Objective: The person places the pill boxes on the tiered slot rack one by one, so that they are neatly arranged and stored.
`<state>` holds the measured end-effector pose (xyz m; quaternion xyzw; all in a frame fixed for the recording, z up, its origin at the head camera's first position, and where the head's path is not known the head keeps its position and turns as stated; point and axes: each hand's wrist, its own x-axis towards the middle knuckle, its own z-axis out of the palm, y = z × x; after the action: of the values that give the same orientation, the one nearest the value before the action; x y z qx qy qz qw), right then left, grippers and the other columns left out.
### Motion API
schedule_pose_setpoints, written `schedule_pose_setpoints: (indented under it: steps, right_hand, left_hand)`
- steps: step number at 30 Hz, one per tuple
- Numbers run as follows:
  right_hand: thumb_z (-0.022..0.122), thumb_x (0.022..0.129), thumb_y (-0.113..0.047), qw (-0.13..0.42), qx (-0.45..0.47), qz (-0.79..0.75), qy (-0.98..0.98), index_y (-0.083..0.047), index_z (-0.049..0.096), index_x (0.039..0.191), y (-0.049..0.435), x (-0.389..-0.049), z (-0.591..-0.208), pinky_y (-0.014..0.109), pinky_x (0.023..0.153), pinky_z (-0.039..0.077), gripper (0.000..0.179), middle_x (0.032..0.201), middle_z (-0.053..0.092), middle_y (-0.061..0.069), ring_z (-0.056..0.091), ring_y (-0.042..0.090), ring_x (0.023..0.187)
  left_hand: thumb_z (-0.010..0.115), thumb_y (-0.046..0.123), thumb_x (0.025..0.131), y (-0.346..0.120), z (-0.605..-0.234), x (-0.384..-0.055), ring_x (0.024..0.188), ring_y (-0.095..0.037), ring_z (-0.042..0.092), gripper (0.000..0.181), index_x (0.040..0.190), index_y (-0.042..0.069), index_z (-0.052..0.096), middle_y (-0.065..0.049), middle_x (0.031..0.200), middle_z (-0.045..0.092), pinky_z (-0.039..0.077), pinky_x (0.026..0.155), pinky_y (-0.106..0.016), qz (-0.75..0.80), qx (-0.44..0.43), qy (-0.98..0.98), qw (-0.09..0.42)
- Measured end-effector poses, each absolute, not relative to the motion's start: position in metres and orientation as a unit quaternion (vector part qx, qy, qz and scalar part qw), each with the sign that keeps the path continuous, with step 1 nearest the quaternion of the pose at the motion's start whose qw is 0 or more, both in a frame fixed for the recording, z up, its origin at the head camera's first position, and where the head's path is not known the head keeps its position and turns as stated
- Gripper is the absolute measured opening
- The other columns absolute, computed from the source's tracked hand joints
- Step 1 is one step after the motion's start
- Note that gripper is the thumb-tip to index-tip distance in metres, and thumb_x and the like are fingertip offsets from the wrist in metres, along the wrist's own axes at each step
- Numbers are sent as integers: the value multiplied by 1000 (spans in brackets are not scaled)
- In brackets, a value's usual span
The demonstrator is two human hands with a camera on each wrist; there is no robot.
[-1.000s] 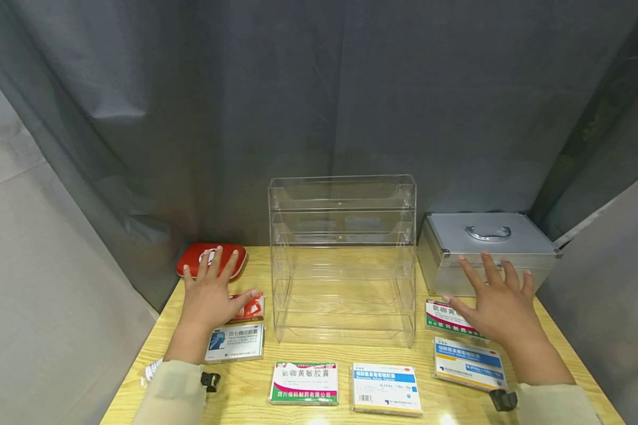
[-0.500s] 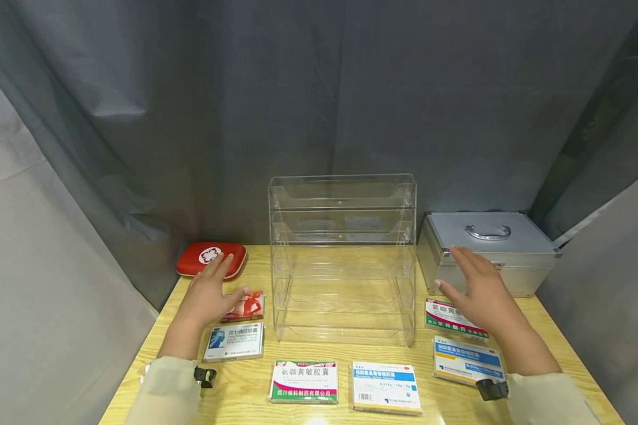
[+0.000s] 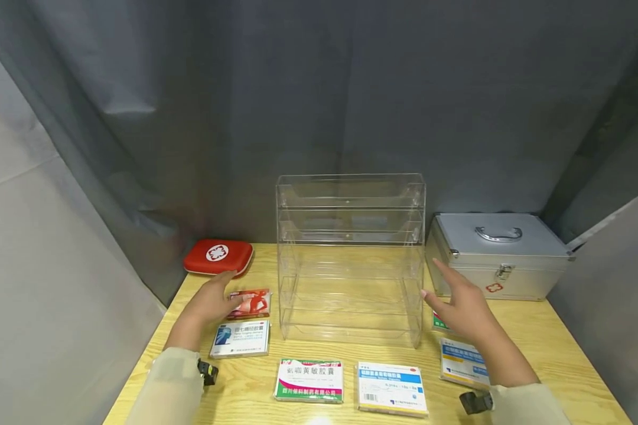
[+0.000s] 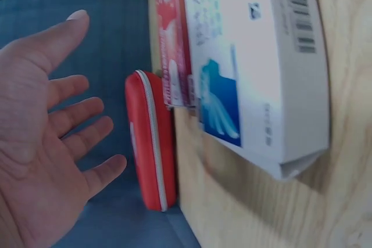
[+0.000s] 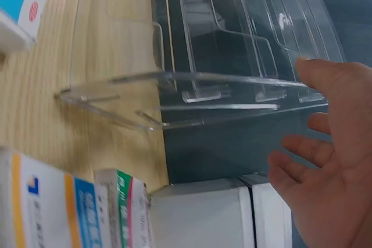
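Both hands hover above the pale wood-grain table (image 3: 553, 348), fingers loosely extended and thumbs well apart, so each grasp is wide. Seen from the head, with the clear plastic tiered rack (image 3: 348, 237) as the clock's centre, the left hand (image 3: 207, 306) lies between eight and nine o'clock; the right hand (image 3: 461, 308) lies between three and four, its thumb tip near the rack's side edge, contact impossible to tell.

Biggest is the dark grey cloth curtain (image 3: 319, 88), behind everything at twelve, then the table, with the rack upright on it. At three sits the silver metal case (image 3: 502, 277) with a top handle; at nine, the red rounded zip case (image 3: 218, 257) bearing a white emblem.

Flat cartons come smaller: white-and-blue ones at five (image 3: 392, 389) and four (image 3: 459, 363), a white-green-magenta one (image 3: 309, 381) at seven, its partly hidden match (image 5: 131, 210) at four, the white one with a blue head picture (image 3: 241, 339) at eight, and, just beyond that, the smallest, a red printed carton (image 3: 255, 303) near the left thumb.
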<state>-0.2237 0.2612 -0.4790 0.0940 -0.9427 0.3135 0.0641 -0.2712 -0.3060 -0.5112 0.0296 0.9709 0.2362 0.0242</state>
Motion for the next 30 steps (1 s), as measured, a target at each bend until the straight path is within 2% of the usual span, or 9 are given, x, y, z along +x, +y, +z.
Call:
schedule_pose_setpoints:
  steps: [5, 11, 19, 26, 30]
  right_hand:
    - [63, 111, -47, 35, 89, 406, -909, -12, 21, 175, 258, -226, -488, 68, 113, 54, 84, 169, 44, 27, 53, 53, 147]
    - [58, 113, -49, -2, 62, 493, -868, -9, 18, 175, 254, -231, -500, 63, 118, 53, 84, 174, 40, 21, 46, 47, 155]
    - [58, 111, -53, -14, 14, 541, -841, -14, 26, 174, 246, -235, -510, 56, 127, 43, 81, 177, 35, 17, 40, 43, 160]
    - [60, 115, -32, -51, -8, 636, -770, -5, 24, 173, 238, -237, -514, 57, 136, 28, 74, 176, 31, 27, 31, 44, 164]
    - [58, 115, -27, -52, -18, 655, -754, -3, 27, 172, 236, -238, -518, 54, 137, 26, 69, 176, 32, 26, 30, 41, 164]
  left_hand:
    - [81, 33, 99, -311, -522, -277, 149, -44, 50, 82, 169, 15, 42, -20, 168, 48, 40, 128, -69, 251, 21, 967, 46]
    - [83, 26, 97, -319, -529, -286, 147, -44, 51, 80, 167, 17, 45, -19, 165, 52, 39, 127, -71, 276, 6, 958, 83]
    - [82, 27, 98, -323, -535, -294, 140, -43, 55, 78, 165, 9, 46, -24, 163, 53, 44, 125, -68, 292, 13, 947, 132]
    - [85, 18, 94, -320, -533, -297, 135, -41, 57, 77, 161, 5, 50, -25, 157, 59, 45, 124, -66, 278, 22, 948, 154]
    - [86, 16, 93, -323, -535, -299, 139, -42, 55, 78, 161, 4, 50, -26, 158, 57, 42, 126, -68, 262, 18, 951, 164]
